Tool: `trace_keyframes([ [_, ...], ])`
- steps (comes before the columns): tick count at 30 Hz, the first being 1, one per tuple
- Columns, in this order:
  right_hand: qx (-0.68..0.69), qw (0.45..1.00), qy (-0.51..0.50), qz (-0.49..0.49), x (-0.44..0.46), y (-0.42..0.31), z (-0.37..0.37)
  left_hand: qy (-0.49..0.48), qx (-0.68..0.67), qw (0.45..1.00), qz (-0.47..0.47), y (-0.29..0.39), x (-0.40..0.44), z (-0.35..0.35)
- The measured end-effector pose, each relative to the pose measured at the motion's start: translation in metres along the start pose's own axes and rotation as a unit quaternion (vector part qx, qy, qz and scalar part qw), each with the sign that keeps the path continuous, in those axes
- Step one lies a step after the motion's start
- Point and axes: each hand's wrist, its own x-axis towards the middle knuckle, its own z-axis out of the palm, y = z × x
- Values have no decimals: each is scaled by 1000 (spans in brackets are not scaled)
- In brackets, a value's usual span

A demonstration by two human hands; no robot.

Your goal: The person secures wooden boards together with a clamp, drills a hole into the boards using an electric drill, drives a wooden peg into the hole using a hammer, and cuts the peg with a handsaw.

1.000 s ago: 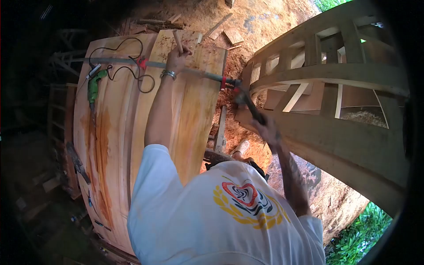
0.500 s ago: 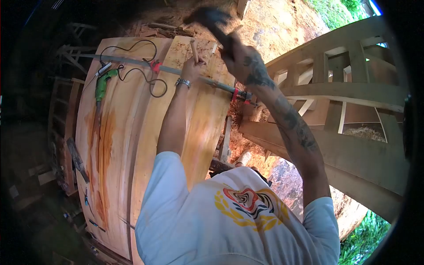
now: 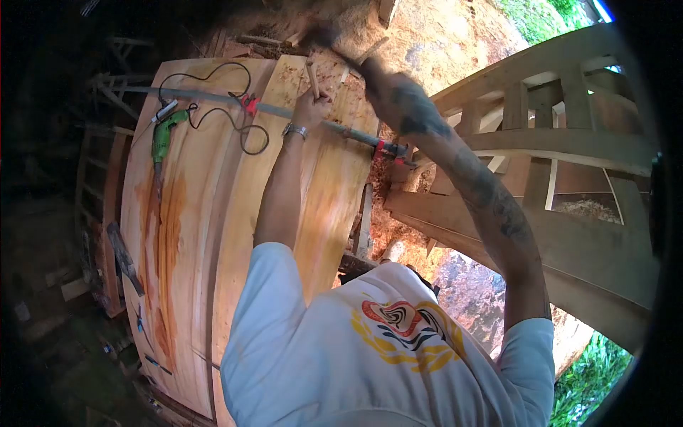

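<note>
My left hand [image 3: 311,112], with a metal watch at the wrist, is closed around what looks like a wooden-handled chisel [image 3: 314,80]. It stands nearly upright at the far end of the light wooden panel [image 3: 245,206]; its lower end is hidden by my fingers. My right hand [image 3: 391,98] grips a hammer [image 3: 343,55], both smeared by motion. The dark hammer head is just above and beyond the top of the chisel handle. Wood chips lie on the panel around my left hand.
A long bar clamp [image 3: 274,110] with red parts crosses the panel. A green power drill [image 3: 163,139] with a black cord lies on the left, near a dark wooden-looking tool [image 3: 125,257]. A slatted wooden frame [image 3: 526,142] stands on the right.
My right hand has moved slightly right and down, and the hammer head is lower, closer to the chisel handle. My left hand holds its place.
</note>
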Motion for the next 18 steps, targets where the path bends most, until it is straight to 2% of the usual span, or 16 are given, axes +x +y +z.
trace_keyframes([
  [1,-17,988,-137,62,-2,8,3,-7,48,999,-10,4,-3,0],
  [3,6,993,-100,69,4,-10,-19,-22,144,989,-24,14,3,-3],
  [4,14,993,-92,66,11,-17,-32,-14,124,992,-4,15,13,-2],
  [5,6,999,-10,53,14,-20,-38,-14,105,994,2,10,8,-3],
  [7,111,980,164,-15,28,-53,-72,-14,69,997,17,2,3,-3],
  [8,129,972,198,-4,36,-68,-86,-21,79,997,2,0,4,-4],
  [10,179,914,364,-10,52,-87,-90,-14,52,999,0,-11,5,-2],
  [13,167,936,308,36,36,-44,-29,-14,45,999,-16,-4,4,-4],
  [14,63,989,94,100,25,-21,-11,-18,45,999,-13,-10,6,-3],
  [15,-63,984,-133,99,14,3,7,-20,44,999,-9,-14,7,0],
  [16,-67,982,-158,77,7,5,9,-30,63,997,-25,-16,4,2],
  [18,-40,988,-131,69,16,-5,-9,-46,100,993,-48,-14,13,3],
])
